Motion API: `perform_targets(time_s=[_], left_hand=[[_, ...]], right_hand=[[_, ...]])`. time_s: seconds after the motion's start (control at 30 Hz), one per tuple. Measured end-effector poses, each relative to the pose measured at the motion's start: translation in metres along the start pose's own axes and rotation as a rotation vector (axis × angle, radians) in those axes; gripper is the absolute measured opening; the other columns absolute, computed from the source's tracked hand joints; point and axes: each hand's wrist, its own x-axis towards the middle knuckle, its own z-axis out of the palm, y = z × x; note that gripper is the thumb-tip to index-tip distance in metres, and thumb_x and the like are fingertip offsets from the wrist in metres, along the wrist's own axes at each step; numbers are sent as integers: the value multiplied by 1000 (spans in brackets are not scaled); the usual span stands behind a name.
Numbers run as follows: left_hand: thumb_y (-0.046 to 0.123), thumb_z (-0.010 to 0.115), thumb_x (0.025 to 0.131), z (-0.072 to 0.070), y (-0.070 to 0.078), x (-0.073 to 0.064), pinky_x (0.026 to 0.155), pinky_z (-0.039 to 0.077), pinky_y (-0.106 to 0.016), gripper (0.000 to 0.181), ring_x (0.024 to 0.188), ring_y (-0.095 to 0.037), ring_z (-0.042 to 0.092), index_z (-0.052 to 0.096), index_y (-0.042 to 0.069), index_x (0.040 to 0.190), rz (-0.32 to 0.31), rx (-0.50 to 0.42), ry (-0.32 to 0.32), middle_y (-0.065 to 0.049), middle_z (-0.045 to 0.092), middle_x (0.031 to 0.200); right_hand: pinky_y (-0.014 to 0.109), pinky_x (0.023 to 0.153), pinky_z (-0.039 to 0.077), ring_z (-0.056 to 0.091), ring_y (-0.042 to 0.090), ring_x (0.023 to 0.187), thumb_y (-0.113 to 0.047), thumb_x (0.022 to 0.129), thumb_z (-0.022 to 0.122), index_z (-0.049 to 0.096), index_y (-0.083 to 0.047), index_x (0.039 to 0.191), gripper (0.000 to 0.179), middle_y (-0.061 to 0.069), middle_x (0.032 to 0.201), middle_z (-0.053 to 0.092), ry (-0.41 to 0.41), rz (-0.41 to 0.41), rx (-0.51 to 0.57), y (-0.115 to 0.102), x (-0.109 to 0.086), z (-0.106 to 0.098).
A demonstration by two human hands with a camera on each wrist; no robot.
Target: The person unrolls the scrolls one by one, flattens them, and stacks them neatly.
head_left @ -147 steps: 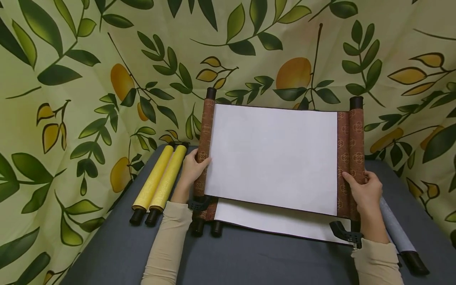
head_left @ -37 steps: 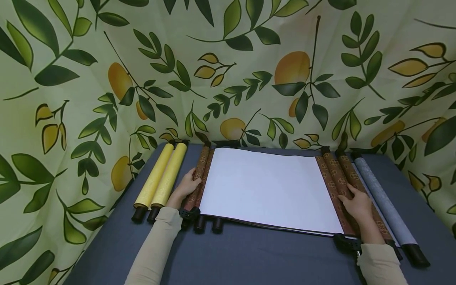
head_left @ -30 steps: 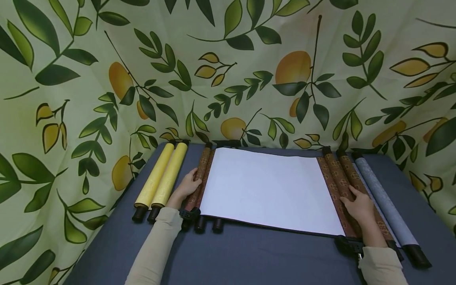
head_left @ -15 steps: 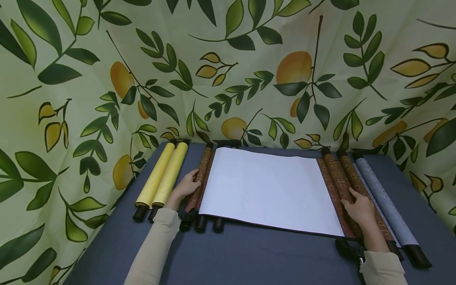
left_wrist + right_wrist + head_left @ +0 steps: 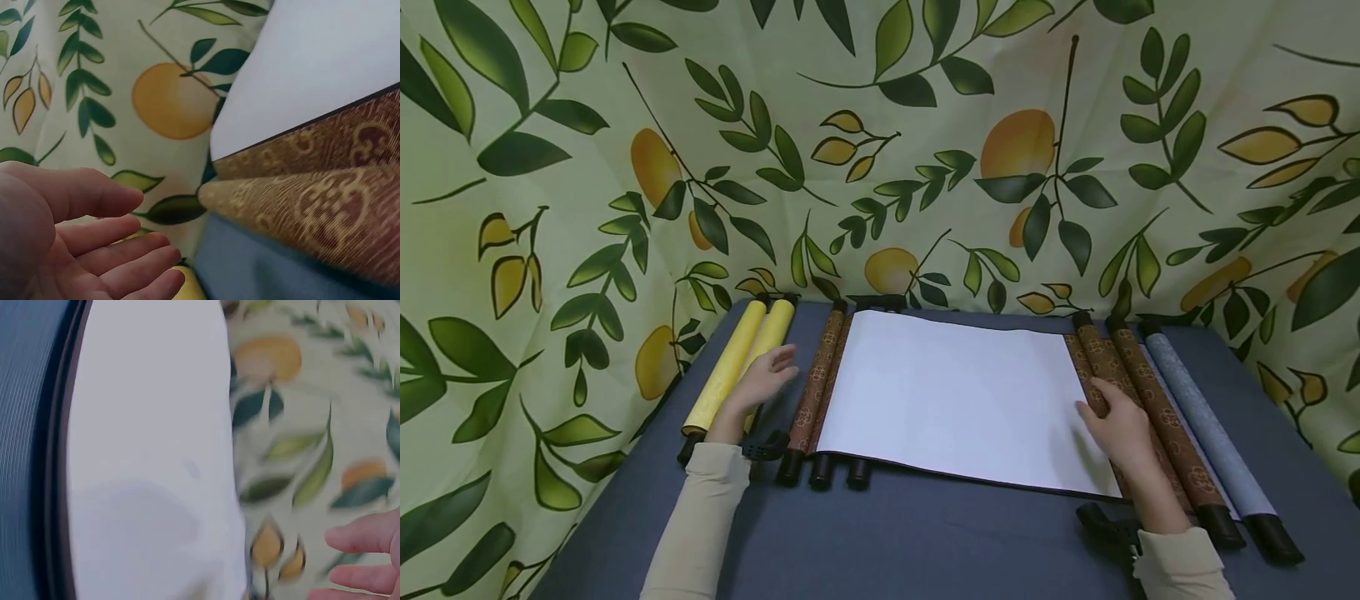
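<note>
A hanging scroll with blank white paper (image 5: 955,400) lies spread flat on the table, stacked over another whose black rod ends (image 5: 822,473) stick out at the front left. Brown patterned fabric covers its left roller (image 5: 820,375) and its right roller (image 5: 1103,358). My left hand (image 5: 760,383) is off the left roller, over the yellow scrolls; in the left wrist view its fingers (image 5: 134,262) are loosely spread and hold nothing. Above the scroll's right end hovers my right hand (image 5: 1120,425), its fingers (image 5: 359,578) apart with nothing between them.
Two rolled yellow scrolls (image 5: 726,367) lie on the left, partly behind the left hand. To the right are another brown roller (image 5: 1172,417) and a rolled blue-grey scroll (image 5: 1213,425). A leaf-patterned cloth (image 5: 925,125) hangs behind the dark blue table (image 5: 940,550).
The white scroll, held up in both hands in the oldest frame, has come down onto the lower one. Since half a second ago both hands have let go and moved left.
</note>
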Motion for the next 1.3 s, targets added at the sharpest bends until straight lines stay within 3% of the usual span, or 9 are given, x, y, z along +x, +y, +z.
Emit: perform_targets(time_s=[0.2, 0.43, 0.67, 0.77, 0.87, 0.97, 1.1, 1.2, 1.3], left_hand=[[12, 40, 103, -21, -2, -10, 114, 32, -56, 53, 141, -46, 31, 23, -9, 148, -11, -27, 62, -33, 30, 151], [12, 39, 103, -42, -7, -21, 114, 34, -52, 51, 139, -44, 36, 25, -8, 148, -87, -7, 228, -31, 38, 147], [13, 39, 102, -57, -19, -27, 110, 39, -52, 50, 135, -45, 40, 30, -8, 147, -152, 66, 334, -33, 41, 144], [13, 41, 102, -62, -26, -33, 99, 48, -35, 46, 130, -44, 47, 38, -9, 142, -169, 81, 383, -33, 46, 140], [14, 44, 101, -66, -34, -38, 82, 46, -13, 44, 123, -41, 52, 45, -9, 138, -184, 71, 424, -33, 50, 137], [17, 46, 100, -72, -39, -43, 73, 41, -7, 45, 119, -38, 55, 47, -9, 137, -221, 66, 443, -33, 52, 136], [24, 45, 101, -81, -46, -49, 93, 48, -27, 51, 124, -39, 52, 43, -8, 140, -273, 56, 418, -32, 48, 140], [27, 42, 102, -87, -53, -53, 107, 41, -47, 55, 131, -44, 43, 37, -9, 143, -300, 42, 354, -33, 40, 146], [28, 39, 102, -93, -61, -57, 104, 44, -47, 58, 126, -43, 48, 33, -12, 144, -324, 38, 282, -35, 35, 147]], right_hand=[[57, 101, 45, 49, 51, 125, -7, 93, 58, 48, 10, 133, 45, 34, 136, 50, -65, -157, 117, -52, -4, 31], [42, 89, 56, 65, 38, 107, -2, 88, 62, 60, 8, 119, 32, 26, 117, 66, -167, -283, 356, -116, -13, 91], [27, 74, 58, 69, 34, 92, 0, 87, 61, 63, 8, 110, 24, 23, 102, 70, -364, -387, 567, -185, -26, 152], [27, 70, 58, 69, 39, 88, 1, 89, 59, 61, 12, 110, 25, 29, 101, 68, -484, -403, 675, -210, -33, 171], [32, 70, 60, 68, 43, 90, 0, 90, 57, 58, 15, 113, 27, 33, 103, 66, -612, -361, 765, -235, -41, 188], [36, 77, 60, 67, 45, 98, 1, 91, 56, 56, 16, 117, 30, 35, 108, 63, -727, -275, 840, -257, -49, 204], [38, 85, 59, 64, 44, 106, 4, 90, 57, 54, 15, 121, 33, 35, 113, 62, -814, -155, 881, -282, -57, 217], [36, 86, 58, 65, 40, 106, 3, 90, 58, 54, 12, 123, 35, 28, 112, 65, -833, -85, 836, -295, -60, 223], [35, 88, 57, 66, 35, 107, 0, 90, 60, 50, 12, 128, 41, 24, 115, 64, -857, 4, 802, -304, -62, 231]])
